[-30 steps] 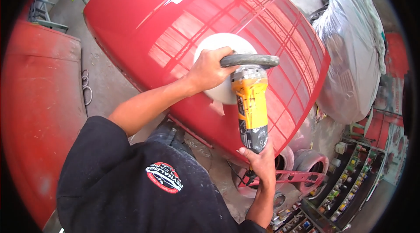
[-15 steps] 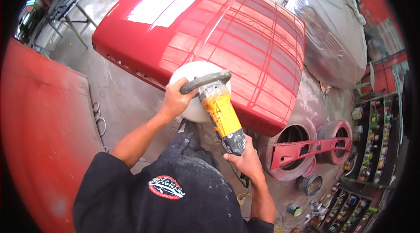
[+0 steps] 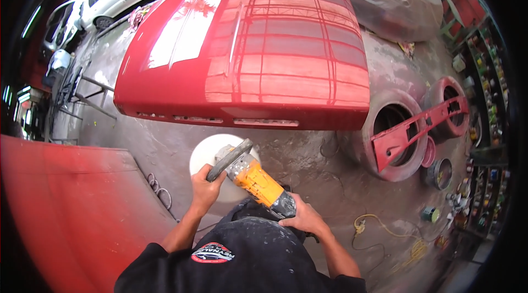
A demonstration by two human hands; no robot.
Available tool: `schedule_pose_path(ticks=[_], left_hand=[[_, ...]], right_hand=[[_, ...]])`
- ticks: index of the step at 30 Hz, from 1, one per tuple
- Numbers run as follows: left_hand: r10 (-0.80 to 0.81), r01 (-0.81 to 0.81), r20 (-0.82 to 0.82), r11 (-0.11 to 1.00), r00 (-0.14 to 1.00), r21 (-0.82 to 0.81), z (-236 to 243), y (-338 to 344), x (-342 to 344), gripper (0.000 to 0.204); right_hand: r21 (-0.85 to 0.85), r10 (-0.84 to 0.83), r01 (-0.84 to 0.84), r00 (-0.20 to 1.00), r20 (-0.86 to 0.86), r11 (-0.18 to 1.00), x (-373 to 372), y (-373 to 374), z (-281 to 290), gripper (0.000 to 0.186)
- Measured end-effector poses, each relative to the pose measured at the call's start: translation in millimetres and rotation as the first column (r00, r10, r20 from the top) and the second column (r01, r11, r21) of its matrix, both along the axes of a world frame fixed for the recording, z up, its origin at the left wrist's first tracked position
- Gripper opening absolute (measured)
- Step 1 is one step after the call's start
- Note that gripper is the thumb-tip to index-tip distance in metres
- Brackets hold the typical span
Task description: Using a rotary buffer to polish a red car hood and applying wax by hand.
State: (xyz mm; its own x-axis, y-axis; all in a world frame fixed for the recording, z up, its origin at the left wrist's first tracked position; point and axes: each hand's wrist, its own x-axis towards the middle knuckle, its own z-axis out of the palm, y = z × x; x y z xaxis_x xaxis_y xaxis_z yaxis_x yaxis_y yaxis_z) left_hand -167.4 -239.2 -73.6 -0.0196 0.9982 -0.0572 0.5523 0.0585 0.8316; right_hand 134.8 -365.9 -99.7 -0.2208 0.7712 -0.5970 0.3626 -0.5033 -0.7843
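Curved red panel (image 3: 291, 45): positioned ahead of the fingers of both hands, with open floor between. A second red sheet (image 3: 82, 194) lies to the left of the left fingers. Two tyres (image 3: 357, 139) stand ahead and to the right of the right fingers.

Polisher (image 3: 258, 183): held slantwise between the two hands, close to the torso. Change of position: in the earlier views the white pad (image 3: 204, 149) overlaps the panel; it now sits apart from the panel's near edge, just beyond the left fingers. Consequence, as judged from here: the pad is not acting on the paint at this moment. Whether the pad is spinning cannot be determined.

Left hand (image 3: 205, 191): fingers curled closed around the near end of the dark curved handle (image 3: 231, 159), with no visible gap.

Right hand (image 3: 303, 217): closed around the dark rear end (image 3: 284, 205) of the body, thumb laid along the near side. The undersides of these fingers are hidden; switch contact cannot be confirmed.
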Motion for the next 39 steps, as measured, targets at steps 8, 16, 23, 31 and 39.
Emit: schedule_pose_path(ticks=[8, 16, 23, 31, 39], left_hand=[[0.112, -0.111, 0.001, 0.988, 0.994, -0.104, -19.8, -35.9, -69.5, 0.022], [0.247, -0.246, 0.073, 0.969, 0.966, -0.028, -11.7, -76.1, -89.3, 0.022], [0.311, -0.311, -0.016, 0.95, 0.95, 0.029, -3.5, -97.2, -46.9, 0.02], [0.181, -0.207, -0.217, 0.972, 0.959, -0.107, 67.4, -96.3, 64.8, 0.022], [-0.005, -0.118, -0.302, 0.915, 0.953, -0.387, 19.6, -112.3, 198.4, 0.025]], right_hand=[[-0.08, 0.094, -0.1, 0.993, -0.075, 0.992, -63.4, -15.9, -35.8, 0.096], [0.064, 0.242, -0.237, 0.966, -0.088, 0.969, -69.9, -12.2, -49.6, 0.096], [0.194, 0.309, -0.272, 0.931, -0.194, 0.943, -33.5, -10.1, -84.1, 0.094], [-0.011, 0.21, -0.228, 0.913, -0.349, 0.974, 51.2, -29.8, -67.0, 0.097], [-0.135, 0.154, -0.217, 0.916, -0.37, 0.967, 178.5, -87.8, -129.4, 0.099]])
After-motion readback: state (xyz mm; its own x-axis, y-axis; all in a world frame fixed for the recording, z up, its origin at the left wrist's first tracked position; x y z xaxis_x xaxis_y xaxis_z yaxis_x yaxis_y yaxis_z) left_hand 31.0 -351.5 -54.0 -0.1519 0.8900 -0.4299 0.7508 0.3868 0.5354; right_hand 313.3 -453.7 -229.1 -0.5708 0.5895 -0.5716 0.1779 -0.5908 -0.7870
